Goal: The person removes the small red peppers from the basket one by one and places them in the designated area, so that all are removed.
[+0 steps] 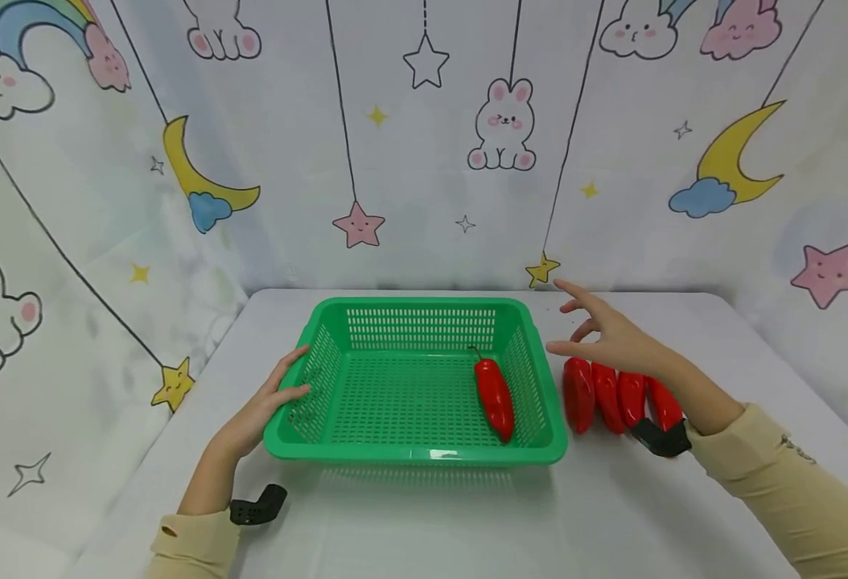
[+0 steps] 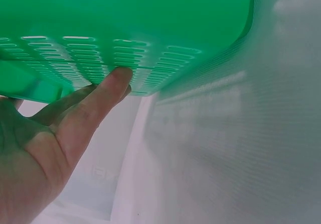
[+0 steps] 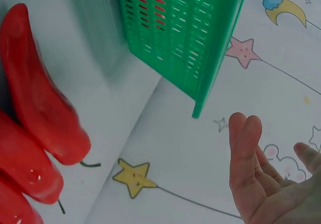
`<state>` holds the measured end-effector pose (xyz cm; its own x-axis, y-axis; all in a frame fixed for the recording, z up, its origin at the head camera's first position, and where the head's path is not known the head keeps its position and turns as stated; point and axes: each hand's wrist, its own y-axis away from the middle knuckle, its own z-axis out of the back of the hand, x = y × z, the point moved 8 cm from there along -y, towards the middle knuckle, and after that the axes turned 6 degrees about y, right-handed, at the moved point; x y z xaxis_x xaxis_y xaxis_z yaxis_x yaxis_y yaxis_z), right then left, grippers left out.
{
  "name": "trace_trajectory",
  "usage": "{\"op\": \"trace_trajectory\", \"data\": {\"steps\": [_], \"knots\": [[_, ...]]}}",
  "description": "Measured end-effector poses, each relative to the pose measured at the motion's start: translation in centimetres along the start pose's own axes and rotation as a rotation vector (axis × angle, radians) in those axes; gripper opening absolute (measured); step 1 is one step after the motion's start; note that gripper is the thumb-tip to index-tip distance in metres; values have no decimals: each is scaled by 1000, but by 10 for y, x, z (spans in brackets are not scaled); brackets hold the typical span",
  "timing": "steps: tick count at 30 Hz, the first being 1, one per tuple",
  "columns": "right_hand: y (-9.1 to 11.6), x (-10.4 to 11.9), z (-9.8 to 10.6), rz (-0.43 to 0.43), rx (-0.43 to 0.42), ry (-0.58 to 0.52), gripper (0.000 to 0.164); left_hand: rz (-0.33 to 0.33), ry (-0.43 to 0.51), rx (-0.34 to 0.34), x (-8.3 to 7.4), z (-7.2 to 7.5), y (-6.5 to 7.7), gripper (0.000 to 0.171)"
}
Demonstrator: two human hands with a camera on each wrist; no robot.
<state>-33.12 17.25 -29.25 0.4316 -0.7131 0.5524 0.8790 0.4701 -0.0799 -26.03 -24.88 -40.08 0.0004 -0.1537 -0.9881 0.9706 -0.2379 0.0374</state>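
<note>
A green plastic basket [image 1: 413, 456] with slotted walls stands on the white table. One red chili pepper [image 1: 495, 400] with a dark stem lies inside it, near the right wall. My left hand [image 1: 259, 410] touches the basket's left side with fairly straight fingers; in the left wrist view, its digits lie against the slotted outer wall. To the right of the basket, my right hand [image 1: 608, 334] is in the air with spread fingers and holds nothing. Below it, several red chili peppers [image 1: 579, 394] lie side by side on the table, partly hidden by the wrist camera and arm.
A white table [image 1: 424, 531] bears the basket and the peppers. Behind it hangs a white cloth [image 1: 409, 169] printed with moons, stars and bunnies, which also covers the sides. A black wrist camera [image 1: 661, 438] sits at the right wrist, another black device [image 1: 259, 507] at the left.
</note>
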Motion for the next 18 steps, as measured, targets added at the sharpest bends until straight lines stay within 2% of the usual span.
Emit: {"op": "trace_trajectory", "data": {"steps": [18], "knots": [[-17, 28, -28, 117, 55, -59, 89, 5, 9, 1, 1, 0, 0, 62]]}}
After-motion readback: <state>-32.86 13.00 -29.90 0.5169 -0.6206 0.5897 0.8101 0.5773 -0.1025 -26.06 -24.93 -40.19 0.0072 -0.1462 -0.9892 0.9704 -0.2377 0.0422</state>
